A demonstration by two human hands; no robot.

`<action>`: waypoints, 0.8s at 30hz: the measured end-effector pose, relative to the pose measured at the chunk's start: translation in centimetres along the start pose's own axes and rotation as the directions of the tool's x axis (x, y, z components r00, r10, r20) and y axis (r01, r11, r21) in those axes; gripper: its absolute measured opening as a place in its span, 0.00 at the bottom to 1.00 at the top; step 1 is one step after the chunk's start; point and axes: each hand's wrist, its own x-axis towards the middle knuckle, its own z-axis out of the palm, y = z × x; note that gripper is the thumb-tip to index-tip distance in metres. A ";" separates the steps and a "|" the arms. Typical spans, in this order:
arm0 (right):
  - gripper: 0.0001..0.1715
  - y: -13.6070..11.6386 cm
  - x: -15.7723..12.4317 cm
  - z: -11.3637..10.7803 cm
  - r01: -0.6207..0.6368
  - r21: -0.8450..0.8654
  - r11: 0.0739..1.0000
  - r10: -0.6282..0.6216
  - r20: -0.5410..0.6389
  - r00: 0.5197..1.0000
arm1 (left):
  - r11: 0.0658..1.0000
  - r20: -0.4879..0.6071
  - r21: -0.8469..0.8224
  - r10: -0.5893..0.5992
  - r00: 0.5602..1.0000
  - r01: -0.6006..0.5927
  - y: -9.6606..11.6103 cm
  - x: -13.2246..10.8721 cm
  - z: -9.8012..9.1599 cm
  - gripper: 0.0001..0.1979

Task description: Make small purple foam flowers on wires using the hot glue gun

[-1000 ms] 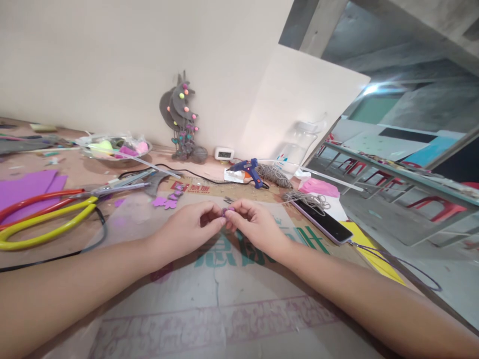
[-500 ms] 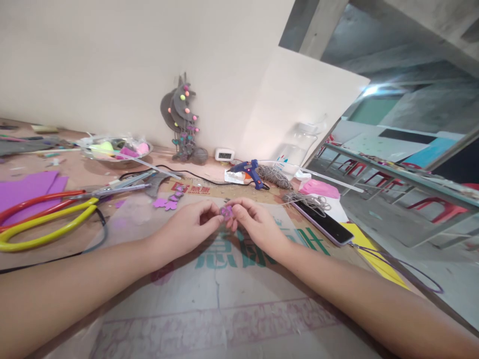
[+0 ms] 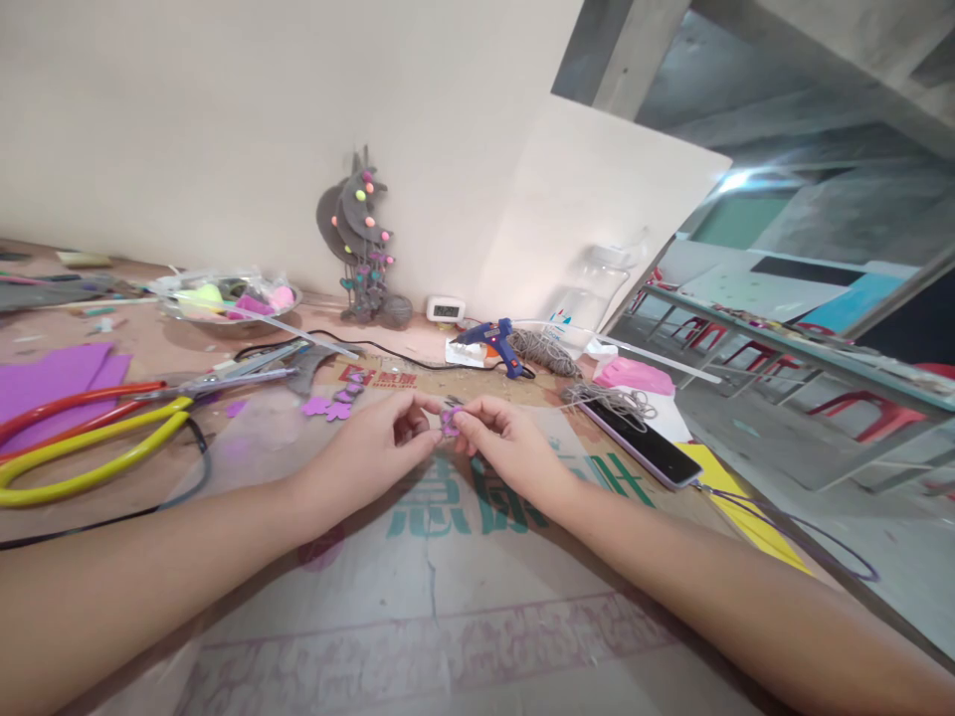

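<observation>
A small purple piece [image 3: 450,422] is pinched between the fingertips of my left hand [image 3: 380,438] and my right hand [image 3: 511,447], above the printed plastic sheet [image 3: 440,587]. Both hands have thumb and fingers closed on its edges, left and right. Several purple flower-shaped cutouts [image 3: 328,408] lie on the sheet just beyond my left hand. Behind my hands, a blue glue gun [image 3: 503,343] rests on the table. Grey string [image 3: 631,401] lies over a phone [image 3: 642,438] to the right of my right hand.
Red-handled and yellow-handled scissors [image 3: 96,452] lie at the left beside purple sheets [image 3: 52,393]. Further back are a dish of coloured bits [image 3: 224,316], a hanging grey moon ornament [image 3: 358,229], a small clock [image 3: 446,310] and a clear bottle [image 3: 597,288].
The purple piece has turned slightly between my fingertips and its edge shows differently. Both hands stay nearly in place; the whole view has shifted a little.
</observation>
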 end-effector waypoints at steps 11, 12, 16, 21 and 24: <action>0.18 0.5 0.1 -0.3 0.010 -0.092 0.996 -0.010 0.004 1.000 | 0.998 0.025 0.053 0.042 0.999 -0.043 0.5 0.0 -0.5 0.13; 0.18 0.5 0.1 -0.3 0.011 -0.096 0.995 -0.010 0.003 1.000 | 0.998 0.049 0.038 0.053 0.997 -0.054 0.5 0.0 -0.5 0.12; 0.16 0.1 0.0 -0.2 0.022 -0.103 0.994 -0.024 -0.016 1.000 | 0.998 0.077 0.041 0.042 0.996 -0.046 0.3 0.0 -0.4 0.15; 0.16 -0.1 -0.2 -0.1 0.051 -0.151 0.987 -0.051 0.003 0.999 | 0.997 0.091 0.072 0.003 0.996 -0.009 0.4 0.0 -0.3 0.13; 0.16 -0.3 -0.3 -0.2 0.073 -0.157 0.985 -0.070 0.025 0.997 | 0.999 0.106 0.053 -0.016 0.994 0.010 0.6 0.0 -0.4 0.13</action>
